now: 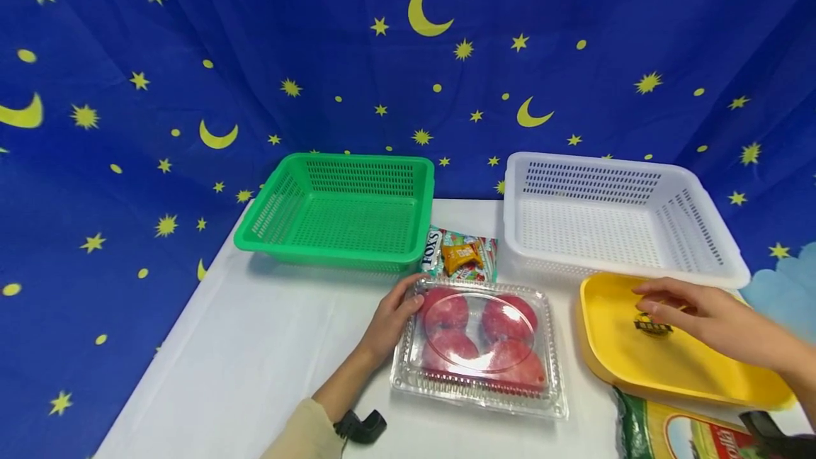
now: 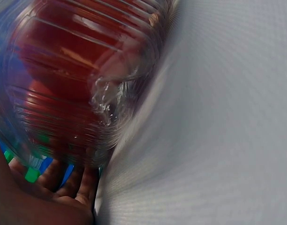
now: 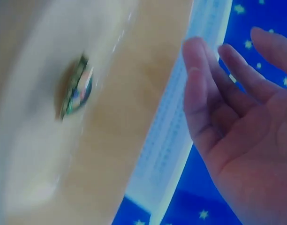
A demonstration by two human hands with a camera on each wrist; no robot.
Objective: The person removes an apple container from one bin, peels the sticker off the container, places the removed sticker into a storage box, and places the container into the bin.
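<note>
My left hand [image 1: 385, 321] rests at the far left corner of a clear plastic clamshell box [image 1: 478, 402] that holds several round red fruits [image 1: 506, 317]. In the left wrist view its fingers [image 2: 75, 183] reach along the end of the box. Over the yellow tray [image 1: 605, 367], my right hand [image 1: 714, 317] hovers with loosely bent fingers and nothing in them. On the tray's floor below the fingertips lies a small dark-edged packet [image 1: 653, 328], its print blurred in the right wrist view.
A green basket [image 1: 357, 222] stands at the back left, a white basket [image 1: 586, 232] at the back right. Between them lies a FOX'S candy bag [image 1: 433, 250] with a small orange packet [image 1: 462, 257] on it. A yellow-and-green food bag [image 1: 656, 431] lies at the front right.
</note>
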